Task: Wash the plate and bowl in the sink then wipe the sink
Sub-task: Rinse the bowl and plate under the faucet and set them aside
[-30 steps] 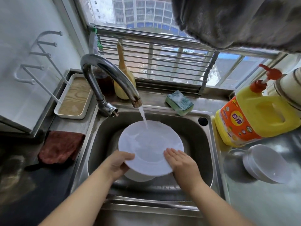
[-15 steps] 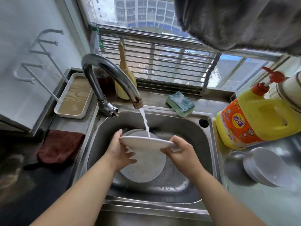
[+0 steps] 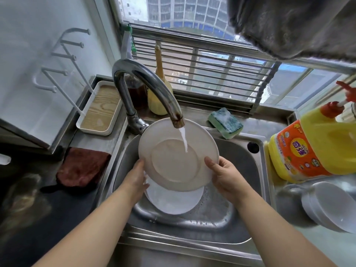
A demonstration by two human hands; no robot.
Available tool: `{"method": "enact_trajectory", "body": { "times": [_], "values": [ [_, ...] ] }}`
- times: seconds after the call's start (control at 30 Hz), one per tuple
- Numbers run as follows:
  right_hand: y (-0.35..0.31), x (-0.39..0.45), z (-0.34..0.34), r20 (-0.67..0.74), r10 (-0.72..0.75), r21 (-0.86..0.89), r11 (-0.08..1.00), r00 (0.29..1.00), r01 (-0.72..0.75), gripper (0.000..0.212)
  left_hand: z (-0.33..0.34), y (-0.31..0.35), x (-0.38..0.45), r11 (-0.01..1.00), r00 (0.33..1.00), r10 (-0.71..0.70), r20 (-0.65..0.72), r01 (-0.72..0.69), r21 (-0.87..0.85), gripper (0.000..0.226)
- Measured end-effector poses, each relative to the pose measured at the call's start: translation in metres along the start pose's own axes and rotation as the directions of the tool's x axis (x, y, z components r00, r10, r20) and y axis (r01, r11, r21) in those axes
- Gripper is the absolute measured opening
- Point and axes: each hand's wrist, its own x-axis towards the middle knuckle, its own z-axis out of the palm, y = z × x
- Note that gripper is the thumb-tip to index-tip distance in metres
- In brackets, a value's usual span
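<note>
Right hand (image 3: 226,179): thumb hooked over the lower right rim of the plate (image 3: 178,154), remaining fingers hidden behind it, so clasping the edge. Left hand (image 3: 135,179): thumb laid up along the plate's lower left rim, other fingers tucked out of sight behind the plate; how far curled, impossible to tell. Plate tilted up with its underside and foot ring toward the camera, held over the sink (image 3: 248,224), top edge just below the spout of the faucet (image 3: 146,83). Thin stream of water (image 3: 184,140) striking the underside right of centre. Beneath the plate, lying in the sink basin, a second white dish (image 3: 173,201), partly covered; bowl or plate, unclear.

Behind the sink, a soapy green sponge (image 3: 225,122) on the ledge and a yellow brush (image 3: 159,91) standing against the window grille. Right of the sink, a yellow detergent jug (image 3: 316,147) with a red pump, and nearer, stacked white bowls (image 3: 331,209) on the counter. Left of the sink, a brown cloth (image 3: 81,166) lying on the counter, a wood-lined white tray (image 3: 100,108) behind it.
</note>
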Motion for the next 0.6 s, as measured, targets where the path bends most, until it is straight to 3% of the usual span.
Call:
{"method": "enact_trajectory", "body": {
  "times": [0.1, 0.27, 0.4, 0.6],
  "values": [
    [0.014, 0.001, -0.001, -0.047, 0.077, 0.131, 0.989, 0.996, -0.070, 0.023, -0.005, -0.003, 0.003, 0.996, 0.998, 0.062, -0.005, -0.062, -0.062, 0.040],
    [0.043, 0.002, -0.006, -0.191, 0.203, 0.315, 0.939, 0.960, -0.136, 0.034, 0.001, 0.001, -0.017, 0.983, 0.986, 0.143, -0.089, -0.152, -0.102, 0.025],
    [0.066, 0.002, 0.002, -0.238, 0.369, 0.416, 0.875, 0.899, -0.249, 0.031, 0.010, 0.008, -0.041, 0.982, 0.982, 0.172, -0.074, -0.177, -0.071, 0.027],
    [0.076, -0.004, 0.013, -0.197, 0.461, 0.321, 0.864, 0.865, -0.387, 0.026, 0.023, 0.018, -0.068, 0.985, 0.985, 0.171, -0.035, -0.172, -0.010, 0.022]
  ]
}}
